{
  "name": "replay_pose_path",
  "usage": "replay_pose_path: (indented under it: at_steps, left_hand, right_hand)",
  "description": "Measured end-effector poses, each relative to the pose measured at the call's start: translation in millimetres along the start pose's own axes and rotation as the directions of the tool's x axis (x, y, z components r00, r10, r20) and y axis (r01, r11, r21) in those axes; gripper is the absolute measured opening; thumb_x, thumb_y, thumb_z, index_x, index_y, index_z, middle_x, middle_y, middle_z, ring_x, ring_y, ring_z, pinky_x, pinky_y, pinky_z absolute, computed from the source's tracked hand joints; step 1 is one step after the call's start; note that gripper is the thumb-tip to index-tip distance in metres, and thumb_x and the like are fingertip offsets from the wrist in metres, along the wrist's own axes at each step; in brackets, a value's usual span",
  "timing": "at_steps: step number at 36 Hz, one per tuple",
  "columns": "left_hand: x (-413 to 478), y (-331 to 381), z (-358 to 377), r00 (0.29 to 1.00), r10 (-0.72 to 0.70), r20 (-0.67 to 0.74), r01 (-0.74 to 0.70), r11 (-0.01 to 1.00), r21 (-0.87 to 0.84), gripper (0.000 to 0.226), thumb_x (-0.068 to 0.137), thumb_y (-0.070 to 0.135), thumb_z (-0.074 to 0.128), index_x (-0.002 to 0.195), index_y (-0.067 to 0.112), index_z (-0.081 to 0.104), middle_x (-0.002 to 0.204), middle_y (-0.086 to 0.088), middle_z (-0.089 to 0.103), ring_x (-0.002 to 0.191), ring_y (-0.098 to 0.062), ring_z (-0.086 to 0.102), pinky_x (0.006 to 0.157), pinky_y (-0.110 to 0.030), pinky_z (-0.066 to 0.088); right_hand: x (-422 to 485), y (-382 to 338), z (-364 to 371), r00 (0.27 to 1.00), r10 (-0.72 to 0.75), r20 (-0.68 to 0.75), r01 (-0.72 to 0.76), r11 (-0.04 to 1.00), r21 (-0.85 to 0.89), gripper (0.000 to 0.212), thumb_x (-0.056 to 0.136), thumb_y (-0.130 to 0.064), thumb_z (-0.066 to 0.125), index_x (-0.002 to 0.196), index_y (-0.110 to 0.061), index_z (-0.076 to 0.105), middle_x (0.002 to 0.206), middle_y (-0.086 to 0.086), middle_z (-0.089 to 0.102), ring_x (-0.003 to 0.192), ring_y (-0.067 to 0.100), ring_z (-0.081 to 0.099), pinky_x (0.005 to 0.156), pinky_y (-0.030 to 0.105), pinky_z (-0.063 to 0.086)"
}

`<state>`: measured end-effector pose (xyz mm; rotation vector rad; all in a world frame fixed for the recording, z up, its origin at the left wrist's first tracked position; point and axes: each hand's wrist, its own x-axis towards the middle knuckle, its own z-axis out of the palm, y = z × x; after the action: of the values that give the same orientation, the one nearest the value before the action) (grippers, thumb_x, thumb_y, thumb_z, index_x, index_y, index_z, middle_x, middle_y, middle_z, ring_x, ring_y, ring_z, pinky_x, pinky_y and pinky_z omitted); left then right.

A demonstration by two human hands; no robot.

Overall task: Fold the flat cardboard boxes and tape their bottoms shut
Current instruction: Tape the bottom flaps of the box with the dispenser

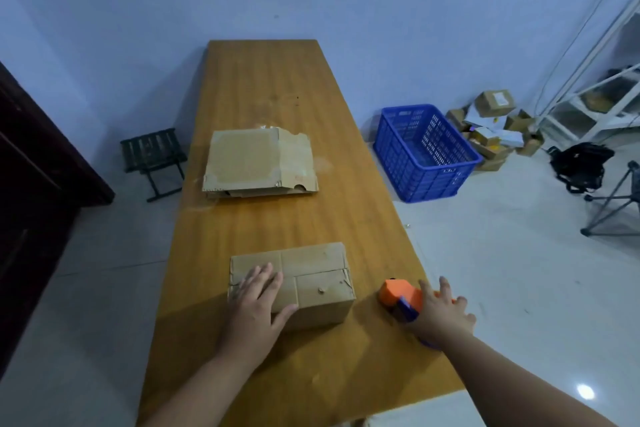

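A folded cardboard box (318, 284) stands near the front of the wooden table (277, 87), its closed flaps facing up. My left hand (259, 298) lies flat on the left part of those flaps, fingers straight and thumb over the front edge. To the box's right, an orange and blue tape dispenser (398, 298) sits close to the table's right edge. My right hand (440, 312) rests on its right side with fingers spread. A stack of flat cardboard boxes (256, 163) lies farther back on the table's left half.
A blue plastic crate (426, 152) stands on the floor right of the table, with a pile of small cartons (495, 125) behind it. A small dark stool (152, 152) is on the left, a dark cabinet (34, 184) at far left, a white rack (588, 97) at far right.
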<state>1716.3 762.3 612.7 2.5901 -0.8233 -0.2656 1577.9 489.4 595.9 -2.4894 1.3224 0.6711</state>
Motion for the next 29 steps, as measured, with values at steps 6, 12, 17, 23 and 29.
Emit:
replay_pose_path:
  at_steps: [6, 12, 17, 23, 29]
  left_hand:
    - [12, 34, 15, 0.994, -0.084, -0.064, 0.085, 0.996, 0.006, 0.066, 0.091, 0.054, 0.045, 0.147, 0.023, 0.030, 0.156, 0.004, 0.020, 0.145, -0.014, 0.007, 0.112, -0.026, 0.000]
    - [25, 63, 23, 0.982, -0.168, -0.092, 0.168, 0.986, -0.009, 0.064, 0.091, 0.052, 0.046, 0.146, 0.021, 0.033, 0.155, 0.003, 0.024, 0.145, -0.015, 0.009, 0.117, -0.033, 0.008]
    - [28, 78, 23, 0.968, -0.235, -0.089, 0.236, 0.972, -0.005, 0.063, 0.092, 0.051, 0.045, 0.147, 0.024, 0.029, 0.156, 0.007, 0.019, 0.145, -0.012, 0.006, 0.116, -0.033, 0.008]
    - [29, 80, 18, 0.962, -0.267, -0.052, 0.262, 0.961, -0.086, 0.062, 0.090, 0.045, 0.054, 0.145, 0.024, 0.035, 0.155, 0.008, 0.022, 0.144, -0.011, 0.010, 0.117, -0.034, 0.012]
    - [32, 81, 22, 0.958, -0.286, -0.009, 0.285, 0.958, -0.042, 0.060, 0.093, 0.042, 0.051, 0.147, 0.026, 0.030, 0.156, 0.009, 0.017, 0.145, -0.012, 0.005, 0.117, -0.034, 0.011]
  right_hand:
    - [26, 8, -1, 0.992, -0.095, 0.088, 0.096, 0.995, -0.006, 0.075, 0.071, -0.066, 0.059, 0.134, -0.035, 0.034, 0.149, 0.000, 0.024, 0.135, 0.031, 0.022, 0.098, 0.051, 0.037]
    - [43, 21, -4, 0.964, -0.259, 0.053, 0.262, 0.964, -0.042, 0.071, 0.071, -0.067, 0.056, 0.130, -0.032, 0.036, 0.132, 0.002, 0.040, 0.123, 0.027, 0.036, 0.093, 0.044, 0.040]
    - [62, 27, -17, 0.937, -0.312, 0.159, 0.309, 0.950, 0.044, 0.067, 0.068, -0.062, 0.062, 0.123, -0.032, 0.040, 0.124, 0.001, 0.045, 0.116, 0.024, 0.040, 0.092, 0.043, 0.045]
    - [76, 30, -55, 0.858, -0.372, 0.355, 0.151, 0.843, 0.517, 0.063, 0.068, -0.046, 0.079, 0.116, -0.021, 0.047, 0.107, 0.002, 0.061, 0.094, 0.020, 0.061, 0.071, 0.030, 0.057]
    - [71, 7, -121, 0.788, -0.546, 0.287, 0.144, 0.615, 0.775, 0.052, 0.075, -0.036, 0.078, 0.116, -0.017, 0.052, 0.102, 0.006, 0.068, 0.087, 0.022, 0.068, 0.056, 0.027, 0.055]
